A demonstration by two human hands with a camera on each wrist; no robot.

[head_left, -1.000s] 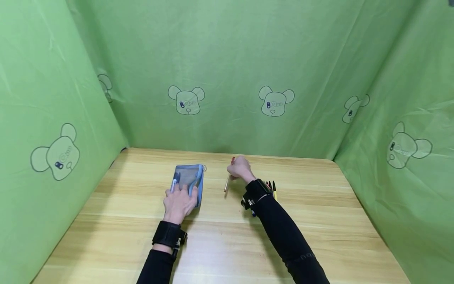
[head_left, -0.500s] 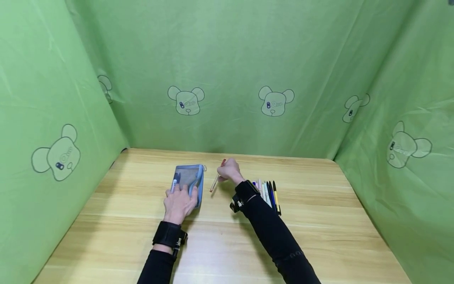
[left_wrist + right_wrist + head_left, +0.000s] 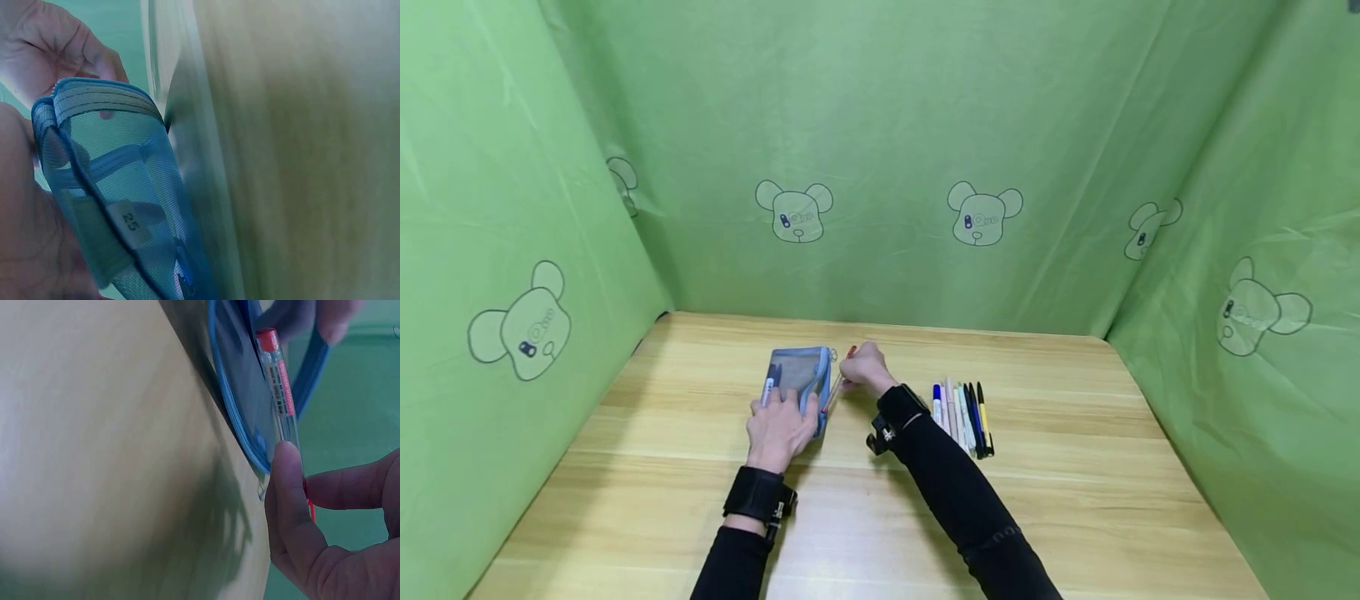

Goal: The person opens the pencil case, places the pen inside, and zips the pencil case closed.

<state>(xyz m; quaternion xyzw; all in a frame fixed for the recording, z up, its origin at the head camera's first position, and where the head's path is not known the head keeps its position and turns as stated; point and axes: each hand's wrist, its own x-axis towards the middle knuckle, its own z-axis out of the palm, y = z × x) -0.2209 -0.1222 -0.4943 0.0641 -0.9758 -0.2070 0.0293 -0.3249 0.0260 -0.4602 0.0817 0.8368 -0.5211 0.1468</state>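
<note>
A blue mesh zip pencil case lies on the table with a pen visible inside it. My left hand lies over its near part. In the right wrist view, the left fingers hold the case's upper blue edge raised, leaving a gap at the zip. Between thumb and fingers, my right hand pinches a clear pen with a red end and red-and-white label. That red end points into the gap at the case's right side; how deep it sits cannot be told. A tag marked 25 shows in the left wrist view.
Several pens and markers lie side by side on the wooden table, right of the right forearm. Green cloth with bear-head prints stands around the back and both sides.
My right hand has moved left with the red-ended pen, bringing its tip to the case's right edge. The row of pens has come out from behind the right arm. My left hand stays put.
</note>
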